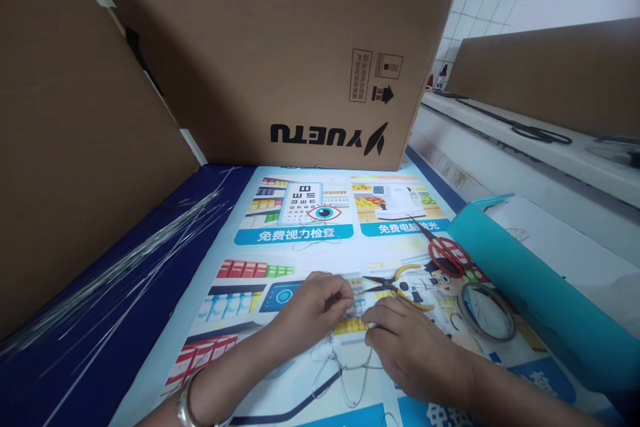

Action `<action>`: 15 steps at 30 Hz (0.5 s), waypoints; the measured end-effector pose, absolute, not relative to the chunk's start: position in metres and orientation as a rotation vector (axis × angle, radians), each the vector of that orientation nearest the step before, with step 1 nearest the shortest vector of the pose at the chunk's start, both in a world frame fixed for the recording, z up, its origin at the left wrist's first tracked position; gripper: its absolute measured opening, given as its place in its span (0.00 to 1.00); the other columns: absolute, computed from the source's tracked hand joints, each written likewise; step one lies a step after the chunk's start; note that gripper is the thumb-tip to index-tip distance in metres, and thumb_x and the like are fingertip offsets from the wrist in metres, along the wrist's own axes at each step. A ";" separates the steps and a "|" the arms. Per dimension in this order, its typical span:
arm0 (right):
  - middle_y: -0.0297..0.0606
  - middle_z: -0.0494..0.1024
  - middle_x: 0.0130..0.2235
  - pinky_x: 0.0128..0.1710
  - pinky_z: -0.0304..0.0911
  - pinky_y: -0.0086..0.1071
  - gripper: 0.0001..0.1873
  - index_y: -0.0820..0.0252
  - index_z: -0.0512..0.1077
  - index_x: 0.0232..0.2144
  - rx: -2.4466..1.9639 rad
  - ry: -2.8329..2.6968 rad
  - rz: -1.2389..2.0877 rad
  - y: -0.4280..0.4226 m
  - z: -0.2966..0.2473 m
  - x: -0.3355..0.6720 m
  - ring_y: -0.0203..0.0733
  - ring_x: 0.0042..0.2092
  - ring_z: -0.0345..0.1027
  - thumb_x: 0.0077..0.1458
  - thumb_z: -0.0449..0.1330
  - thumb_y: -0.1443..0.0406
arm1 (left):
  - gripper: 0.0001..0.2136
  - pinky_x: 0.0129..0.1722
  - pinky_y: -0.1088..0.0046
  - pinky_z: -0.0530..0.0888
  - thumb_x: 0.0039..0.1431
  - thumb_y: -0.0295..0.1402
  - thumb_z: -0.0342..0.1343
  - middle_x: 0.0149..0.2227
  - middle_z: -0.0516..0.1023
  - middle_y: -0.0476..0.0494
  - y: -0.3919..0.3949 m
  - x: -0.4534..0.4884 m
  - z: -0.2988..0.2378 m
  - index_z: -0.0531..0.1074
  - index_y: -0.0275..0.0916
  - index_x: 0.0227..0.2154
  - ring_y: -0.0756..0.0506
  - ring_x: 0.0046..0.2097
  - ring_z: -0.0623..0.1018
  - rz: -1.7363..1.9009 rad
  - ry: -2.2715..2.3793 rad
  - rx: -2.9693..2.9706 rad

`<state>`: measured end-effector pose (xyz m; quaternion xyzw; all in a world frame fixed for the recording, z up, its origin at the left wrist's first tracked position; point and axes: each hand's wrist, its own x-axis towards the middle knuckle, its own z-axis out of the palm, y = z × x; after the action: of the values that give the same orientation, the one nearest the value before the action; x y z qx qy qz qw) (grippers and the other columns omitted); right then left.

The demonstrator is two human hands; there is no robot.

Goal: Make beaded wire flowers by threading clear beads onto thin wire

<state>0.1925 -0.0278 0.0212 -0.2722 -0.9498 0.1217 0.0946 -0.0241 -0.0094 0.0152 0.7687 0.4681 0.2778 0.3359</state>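
Observation:
Thin metal wire (345, 368), bent into several loops, hangs between my two hands above the printed sheet (320, 250). My left hand (320, 300) has its thumb and fingers pinched on the wire's upper part. On the other side, my right hand (407, 340) pinches the wire too, its fingertips a little apart from the left ones. Just beyond my right hand lie yellow-handled pliers (397, 285), their jaws pointing left. Red-handled scissors (445, 250) rest farther back, near a roll of tape (486, 310). The exact gripping points are partly hidden by my fingers.
A bundle of straight wires (150, 247) lies along the blue surface at left. Large cardboard panels (280, 53) stand at the back and left. A teal box (540, 280) holding white paper sits at right, below a white ledge (500, 120) with dark tools.

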 end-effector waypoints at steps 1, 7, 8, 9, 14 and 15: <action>0.41 0.69 0.47 0.48 0.55 0.41 0.08 0.61 0.68 0.35 -0.812 -2.815 0.352 -0.028 0.022 0.192 0.45 0.46 0.58 0.52 0.52 0.72 | 0.06 0.39 0.72 0.65 0.57 0.27 0.49 0.29 0.74 0.51 -0.009 -0.024 0.015 0.70 0.40 0.28 0.48 0.35 0.71 0.721 1.219 2.005; 0.38 0.67 0.53 0.51 0.52 0.42 0.07 0.60 0.67 0.35 -0.809 -2.860 0.318 -0.026 0.025 0.190 0.45 0.49 0.56 0.52 0.52 0.71 | 0.06 0.39 0.72 0.65 0.56 0.27 0.49 0.29 0.74 0.50 -0.008 -0.024 0.016 0.70 0.40 0.28 0.47 0.36 0.71 0.727 1.216 2.001; 0.38 0.67 0.53 0.51 0.52 0.42 0.07 0.60 0.67 0.35 -0.815 -2.870 0.311 -0.026 0.025 0.190 0.45 0.49 0.56 0.52 0.53 0.71 | 0.06 0.39 0.72 0.65 0.56 0.26 0.50 0.29 0.74 0.51 -0.008 -0.024 0.016 0.70 0.40 0.27 0.47 0.36 0.71 0.725 1.217 1.999; 0.38 0.68 0.52 0.51 0.52 0.42 0.08 0.59 0.67 0.36 -0.817 -2.880 0.301 -0.027 0.025 0.190 0.45 0.49 0.56 0.52 0.53 0.70 | 0.06 0.38 0.72 0.65 0.56 0.26 0.50 0.28 0.74 0.51 -0.008 -0.023 0.016 0.70 0.40 0.27 0.47 0.35 0.71 0.724 1.218 1.996; 0.39 0.69 0.50 0.51 0.51 0.43 0.09 0.60 0.68 0.37 -0.811 -2.900 0.244 -0.028 0.023 0.191 0.46 0.49 0.56 0.51 0.53 0.71 | 0.06 0.39 0.72 0.65 0.56 0.26 0.50 0.29 0.74 0.51 -0.008 -0.023 0.018 0.70 0.40 0.27 0.47 0.36 0.71 0.723 1.222 1.991; 0.39 0.69 0.50 0.51 0.51 0.43 0.09 0.60 0.68 0.37 -0.809 -2.898 0.246 -0.028 0.022 0.191 0.46 0.49 0.56 0.52 0.53 0.71 | 0.06 0.39 0.71 0.65 0.56 0.26 0.50 0.29 0.74 0.51 -0.008 -0.023 0.018 0.70 0.40 0.27 0.47 0.36 0.71 0.716 1.225 1.992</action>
<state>0.1911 -0.0284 0.0222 -0.2675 -0.9582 0.0812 0.0614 -0.0225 -0.0083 0.0175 0.7657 0.4708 0.2754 0.3409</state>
